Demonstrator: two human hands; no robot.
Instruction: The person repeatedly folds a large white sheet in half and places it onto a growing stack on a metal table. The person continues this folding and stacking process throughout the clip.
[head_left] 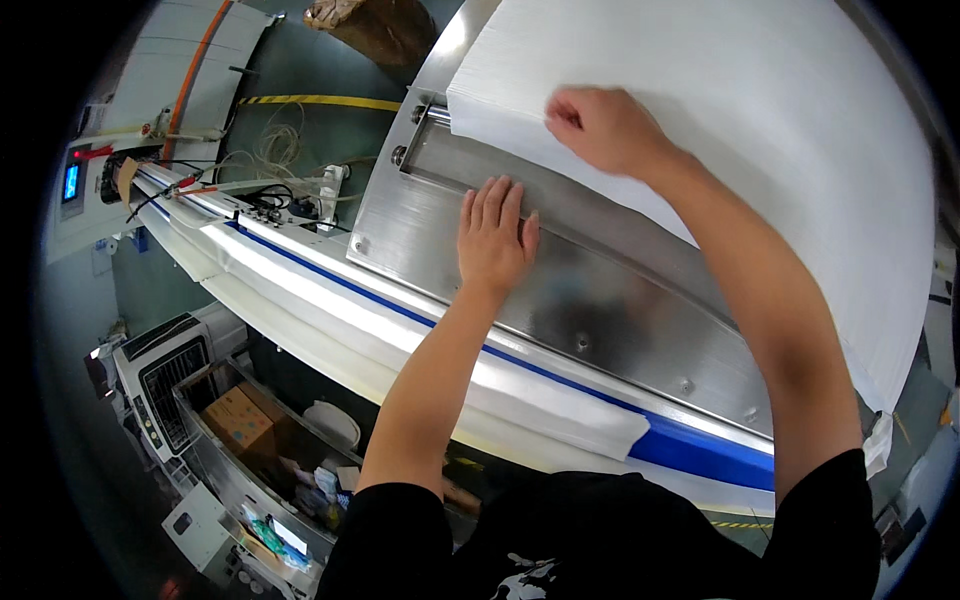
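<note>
A large white sheet (740, 130), of paper or cloth, covers most of the brushed metal table. Its near edge runs along a recessed slot (560, 200) in the metal top. My left hand (495, 238) lies flat on the metal plate (570, 310) beside this slot, fingers stretched out and pointing away from me. Farther right, my right hand (608, 130) is over the sheet near its left end, with the fingers curled in. Slight blur and the curl of the fingers hide whatever may be inside it; whether it touches the sheet I cannot tell.
A metal rod (437, 115) with end knobs sits at the slot's left end. Along the near edge run a blue strip (690, 450) and a white fabric roll (560, 405). Cables (280, 150) and a machine with a lit screen (72, 181) stand left; a bin holds a cardboard box (238, 420).
</note>
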